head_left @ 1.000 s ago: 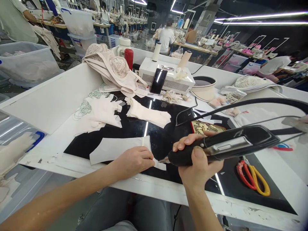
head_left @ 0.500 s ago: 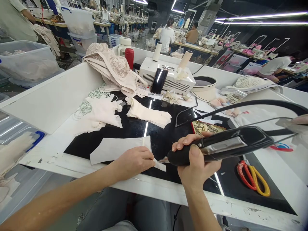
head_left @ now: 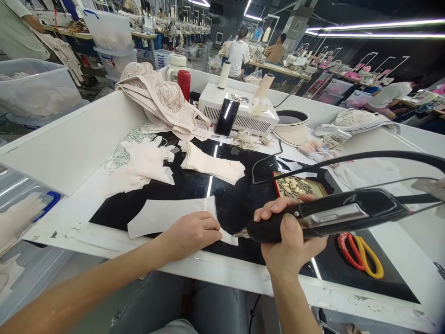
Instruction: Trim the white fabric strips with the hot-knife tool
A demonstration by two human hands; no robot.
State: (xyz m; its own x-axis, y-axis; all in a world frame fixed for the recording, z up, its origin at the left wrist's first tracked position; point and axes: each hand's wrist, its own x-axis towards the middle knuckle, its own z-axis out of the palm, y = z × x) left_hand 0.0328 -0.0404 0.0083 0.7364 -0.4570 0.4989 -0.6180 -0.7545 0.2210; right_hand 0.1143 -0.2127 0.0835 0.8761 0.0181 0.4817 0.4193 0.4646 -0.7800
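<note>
A white cut fabric piece (head_left: pixel 167 214) lies flat on the black sheet (head_left: pixel 194 185) near the table's front edge. My left hand (head_left: pixel 198 232) has its fingers pressed together on the right end of this piece; whatever lies under the fingertips is hidden. A narrow white end sticks out to the right of them. In my right hand (head_left: pixel 292 234) is a thick black corded handheld tool (head_left: pixel 333 213) with a small pointed metal tip, its kind unclear. The fingers wrap round its front part. The tip points left, at the fabric's narrow end; I cannot tell whether they touch.
Cream fabric pieces (head_left: pixel 212 162) lie stacked beyond my hands, with pale scraps (head_left: pixel 146 162) to their left. A tray of small metal parts (head_left: pixel 299 185) and red-and-yellow-handled scissors (head_left: pixel 361 255) are at right. The tool's cable (head_left: pixel 365 155) arches rightward. A phone (head_left: pixel 227 117) leans on a white box (head_left: pixel 257 118).
My right hand has drawn the tool slightly to the right, its tip now a little farther from my left fingers. The left hand stays on the fabric. The view has shifted slightly.
</note>
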